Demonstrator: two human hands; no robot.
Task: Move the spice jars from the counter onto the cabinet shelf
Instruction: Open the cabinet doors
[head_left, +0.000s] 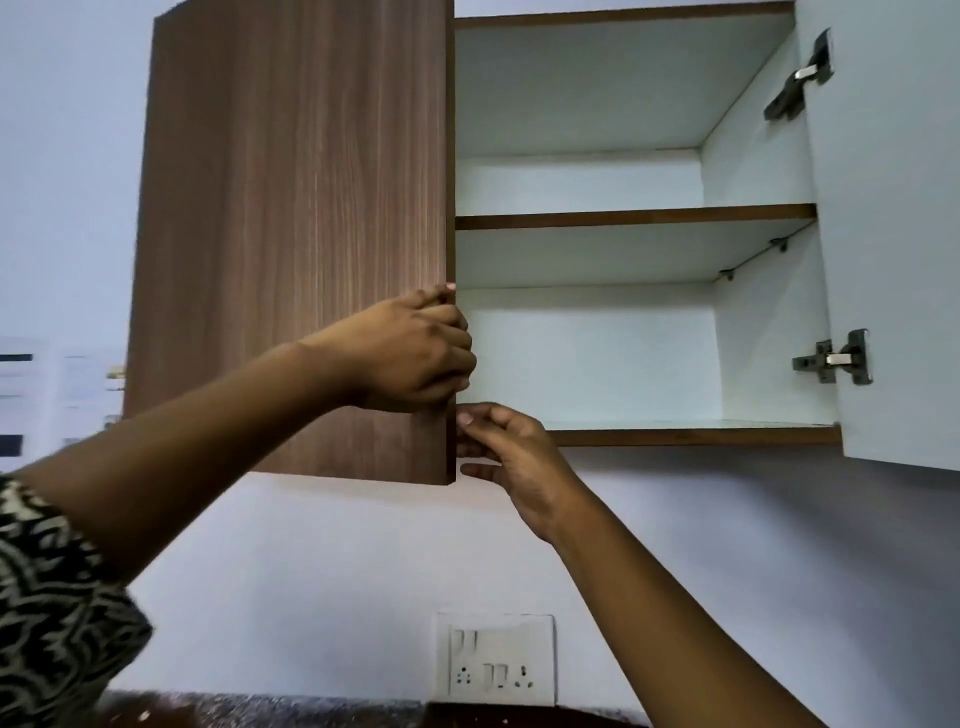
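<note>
A wall cabinet hangs above the counter. Its right door (893, 234) stands fully open, white inside with two metal hinges. The left door (291, 234), brown wood grain, is nearly flat against the cabinet. My left hand (415, 353) grips the free right edge of that door, fingers curled around it. My right hand (509, 452) touches the same edge lower down, near the door's bottom corner, fingers pinching it. Inside, the middle shelf (623, 215) and the bottom shelf (691, 434) are white and bare. No spice jars are in view.
A white switch and socket plate (496, 660) sits on the wall below the cabinet. A dark speckled counter edge (311, 712) shows along the bottom. Blurred white shelving (31, 395) is at the far left.
</note>
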